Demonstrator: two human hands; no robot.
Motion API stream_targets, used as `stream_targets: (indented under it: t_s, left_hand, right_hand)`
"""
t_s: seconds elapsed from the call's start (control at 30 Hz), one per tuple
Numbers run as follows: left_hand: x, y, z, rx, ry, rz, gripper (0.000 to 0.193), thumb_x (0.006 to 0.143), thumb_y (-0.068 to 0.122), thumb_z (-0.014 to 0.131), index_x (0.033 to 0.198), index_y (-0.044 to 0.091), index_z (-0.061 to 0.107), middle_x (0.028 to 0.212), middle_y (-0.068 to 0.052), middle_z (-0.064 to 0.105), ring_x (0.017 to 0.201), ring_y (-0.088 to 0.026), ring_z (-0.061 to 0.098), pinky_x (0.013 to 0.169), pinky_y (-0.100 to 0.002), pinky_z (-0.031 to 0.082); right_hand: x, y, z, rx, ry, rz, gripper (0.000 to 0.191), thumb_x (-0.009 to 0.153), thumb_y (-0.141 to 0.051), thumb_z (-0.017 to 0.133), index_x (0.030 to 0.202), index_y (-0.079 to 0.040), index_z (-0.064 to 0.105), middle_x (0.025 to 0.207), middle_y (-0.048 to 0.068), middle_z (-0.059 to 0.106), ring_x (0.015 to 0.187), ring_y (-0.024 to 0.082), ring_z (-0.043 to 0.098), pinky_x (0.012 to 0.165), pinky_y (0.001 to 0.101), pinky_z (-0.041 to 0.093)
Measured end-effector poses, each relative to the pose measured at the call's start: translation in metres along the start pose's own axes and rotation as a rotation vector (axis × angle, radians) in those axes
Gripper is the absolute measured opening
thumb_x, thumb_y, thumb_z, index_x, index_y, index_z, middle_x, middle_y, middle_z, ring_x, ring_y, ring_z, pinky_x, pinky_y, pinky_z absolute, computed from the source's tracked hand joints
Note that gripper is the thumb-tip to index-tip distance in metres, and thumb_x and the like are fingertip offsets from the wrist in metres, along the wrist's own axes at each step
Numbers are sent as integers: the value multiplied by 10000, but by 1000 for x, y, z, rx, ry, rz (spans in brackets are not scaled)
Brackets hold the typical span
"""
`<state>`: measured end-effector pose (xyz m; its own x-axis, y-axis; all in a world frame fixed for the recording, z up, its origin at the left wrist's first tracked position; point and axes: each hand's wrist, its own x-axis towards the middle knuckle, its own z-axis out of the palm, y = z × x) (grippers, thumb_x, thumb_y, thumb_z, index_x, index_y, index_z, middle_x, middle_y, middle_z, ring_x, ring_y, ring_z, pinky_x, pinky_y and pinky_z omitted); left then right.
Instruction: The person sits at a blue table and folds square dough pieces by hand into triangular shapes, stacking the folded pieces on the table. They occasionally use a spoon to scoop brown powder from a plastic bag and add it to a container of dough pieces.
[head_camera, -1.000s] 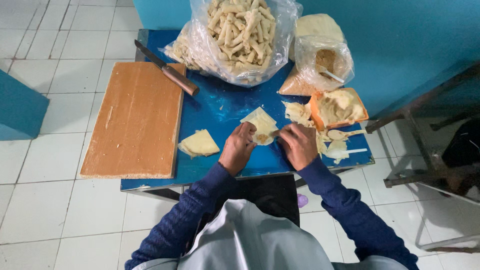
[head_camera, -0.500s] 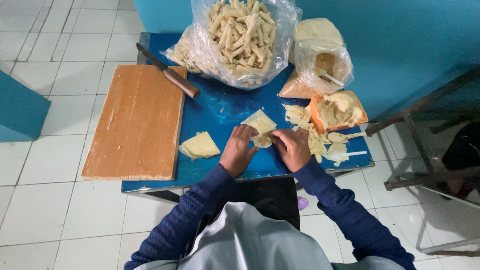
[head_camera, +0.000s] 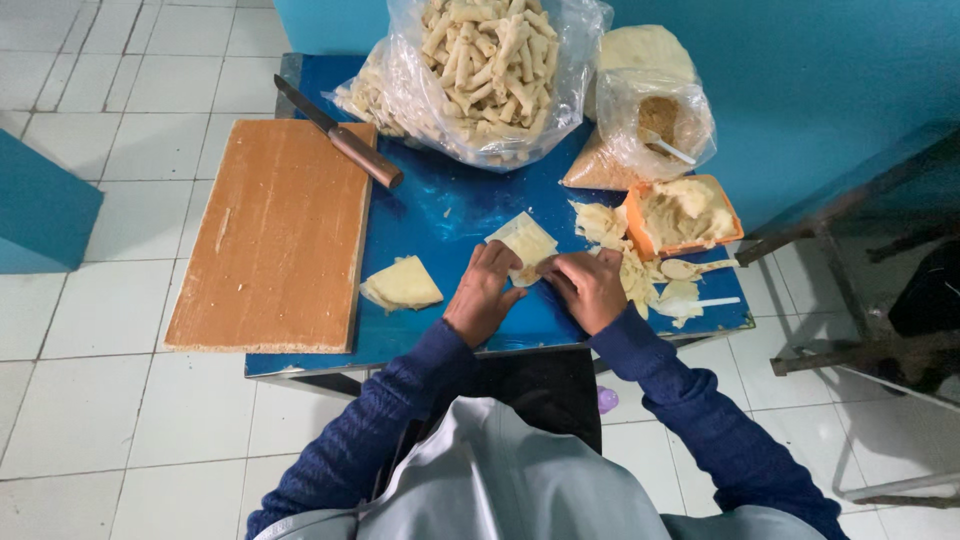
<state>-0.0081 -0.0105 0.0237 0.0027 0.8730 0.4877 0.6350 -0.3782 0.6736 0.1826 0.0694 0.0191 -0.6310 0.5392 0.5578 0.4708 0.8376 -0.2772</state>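
We look down on a small blue surface (head_camera: 470, 215) with both our hands at its near edge. Our left hand (head_camera: 483, 295) and right hand (head_camera: 590, 288) rest side by side on a pale square wrapper (head_camera: 524, 240) lying flat on the blue top. The fingertips of both hands press on its near edge, where a small fold or lump of filling sits between them; the grip of each hand is narrow, fingers curled close onto the wrapper rather than spread.

Just left of our left hand lies a folded triangular stack of wrappers (head_camera: 401, 284). Further left, a wooden cutting board (head_camera: 275, 235) covers that side of the surface, and a knife (head_camera: 340, 134) with a wooden handle rests across its far corner.

At the far edge stands a large clear bag of rolled sticks (head_camera: 490, 70). To its right is a smaller bag of crumbs (head_camera: 640, 125). An orange tub of pale filling (head_camera: 684, 214) sits near our right hand, with a spoon (head_camera: 695, 268) and wrapper scraps (head_camera: 640, 285) beside it.
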Motion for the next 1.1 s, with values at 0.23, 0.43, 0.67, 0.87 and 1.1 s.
stream_targets:
  t_s: [0.23,0.43,0.67,0.87,1.1]
  left_hand:
    - [5,5,-2,26,25,21,226,792,28,730,996,9,636,1064,-152,574,1037,-373,540,909,-447,478]
    - [20,5,-6,115,70,48,50,859,41,607,893,29,641,979,-159,585,982,-374,558,868,-458,482]
    - [30,5,-5,152,-25,9,84,867,10,574,933,28,621,971,-161,594,969,-379,572,840,-473,485]
    - [20,9,-12,-23,-33,32,138,810,15,651,944,1,621,1043,-179,553,1040,-399,592,853,-465,499]
    - [28,3,-9,-49,-33,17,98,839,-9,682,908,8,615,1060,-157,562,1027,-381,619,845,-454,511]
  right_hand:
    - [13,-1,1,9,-52,110,72,914,-143,731,959,-117,681,920,15,727,833,237,677,795,430,355]
    - [23,-8,4,75,-11,106,103,878,-134,738,965,-127,684,905,49,688,884,288,657,738,435,430]
    - [16,-11,10,-56,76,-58,150,884,-102,731,1021,-161,749,966,19,692,962,256,647,830,440,403]
    - [6,-7,11,-98,52,-109,136,892,-161,755,1025,-129,753,1004,38,687,979,252,634,851,450,383]
    - [13,-5,7,12,15,-74,119,891,-178,768,989,-119,733,955,13,729,921,214,675,867,421,393]
